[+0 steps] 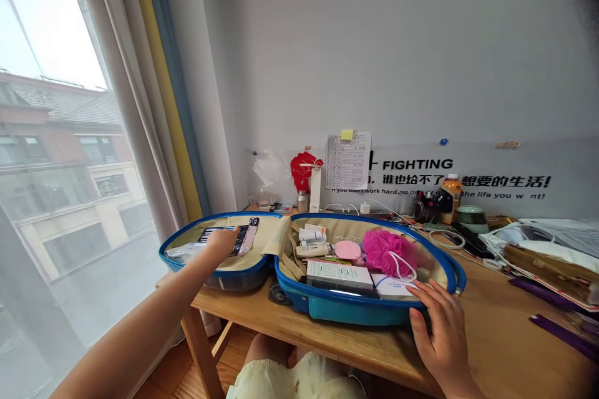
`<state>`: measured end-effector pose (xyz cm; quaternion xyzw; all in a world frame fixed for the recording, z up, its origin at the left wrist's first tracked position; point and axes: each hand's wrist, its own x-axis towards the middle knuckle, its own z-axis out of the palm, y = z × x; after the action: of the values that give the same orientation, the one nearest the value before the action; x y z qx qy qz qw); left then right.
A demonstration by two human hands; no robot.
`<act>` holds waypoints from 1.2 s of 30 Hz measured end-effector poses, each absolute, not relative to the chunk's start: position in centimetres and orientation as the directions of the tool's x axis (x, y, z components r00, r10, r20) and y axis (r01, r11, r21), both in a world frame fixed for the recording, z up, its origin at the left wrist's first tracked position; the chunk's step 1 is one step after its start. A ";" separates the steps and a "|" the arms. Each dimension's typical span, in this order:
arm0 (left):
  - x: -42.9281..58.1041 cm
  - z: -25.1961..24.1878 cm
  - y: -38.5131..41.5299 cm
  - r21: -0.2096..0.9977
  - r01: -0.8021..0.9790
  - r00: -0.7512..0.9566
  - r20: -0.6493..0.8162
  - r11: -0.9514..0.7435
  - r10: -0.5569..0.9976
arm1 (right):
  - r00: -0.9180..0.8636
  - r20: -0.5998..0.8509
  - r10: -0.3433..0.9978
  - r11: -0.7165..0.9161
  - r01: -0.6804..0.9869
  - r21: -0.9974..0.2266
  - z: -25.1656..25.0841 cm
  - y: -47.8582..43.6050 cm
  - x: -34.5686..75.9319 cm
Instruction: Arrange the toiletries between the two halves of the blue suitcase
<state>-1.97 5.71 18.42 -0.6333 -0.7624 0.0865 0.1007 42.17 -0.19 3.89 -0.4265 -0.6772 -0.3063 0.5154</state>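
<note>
An open blue hard-shell suitcase [365, 305] with a beige lining lies on the wooden table [496, 336]. My left hand [219, 243] reaches into its left half, its fingers on a dark flat packet [224, 240] beside a pink strip [248, 237]. Whether it grips the packet is unclear. The right half holds white tubes [311, 235], a pink round puff [347, 250], a pink mesh bath sponge [388, 252] and white boxes [339, 274]. My right hand [442, 330] wraps the suitcase's front rim near the right corner.
Behind the suitcase stand a juice bottle [450, 198] and a pen holder [425, 207], with cables along the wall. Papers and purple strips [566, 338] lie at the table's right. A curtained window [70, 137] fills the left side. My knees show below the table.
</note>
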 end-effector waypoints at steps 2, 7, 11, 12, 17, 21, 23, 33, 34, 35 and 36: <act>-0.4 20.0 5.4 -0.218 0.961 -0.140 0.150 0.171 0.979 | -0.115 0.958 0.263 0.444 0.896 -0.015 3.9 -0.2 42.2; 6.9 21.7 4.0 -0.109 0.987 0.148 0.313 -0.120 0.938 | -0.126 0.953 0.275 0.426 0.905 -0.004 3.8 -0.2 42.4; 13.3 19.6 2.9 -0.021 0.854 0.506 0.266 -0.520 0.820 | -0.124 0.952 0.281 0.433 0.901 -0.010 3.7 -0.2 42.5; 14.6 19.0 2.7 -0.035 0.821 0.561 0.229 -0.570 0.795 | -0.120 0.954 0.273 0.440 0.898 -0.013 3.7 -0.2 42.4; 18.6 17.1 2.8 -0.093 0.706 0.708 0.125 -0.702 0.695 | -0.089 0.957 0.278 0.456 0.889 -0.050 3.4 -0.1 42.3; 19.3 16.6 3.7 -0.029 0.657 0.752 0.095 -0.754 0.652 | -0.082 0.955 0.287 0.461 0.885 -0.062 3.4 -0.1 42.4; 19.2 16.3 4.3 0.079 0.608 0.787 0.073 -0.790 0.613 | -0.094 0.955 0.283 0.457 0.888 -0.048 3.5 -0.1 42.4; 17.3 16.2 3.9 0.451 0.506 0.721 0.246 -0.735 0.648 | -0.103 0.957 0.273 0.451 0.892 -0.032 3.4 0.1 42.5; 16.5 16.5 3.7 0.450 0.515 0.667 0.323 -0.729 0.671 | -0.106 0.956 0.273 0.452 0.892 -0.030 3.4 0.1 42.6; 15.4 16.8 3.6 0.438 0.554 0.600 0.379 -0.708 0.704 | -0.109 0.956 0.273 0.452 0.892 -0.027 3.4 0.1 42.6; 14.1 17.2 3.6 0.408 0.635 0.524 0.396 -0.655 0.754 | -0.109 0.957 0.270 0.451 0.892 -0.026 3.4 0.1 42.6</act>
<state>14.07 3.63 17.16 -0.8662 -0.4010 -0.2782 -0.1069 42.59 0.06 3.44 -0.4273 -0.6802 -0.3030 0.5128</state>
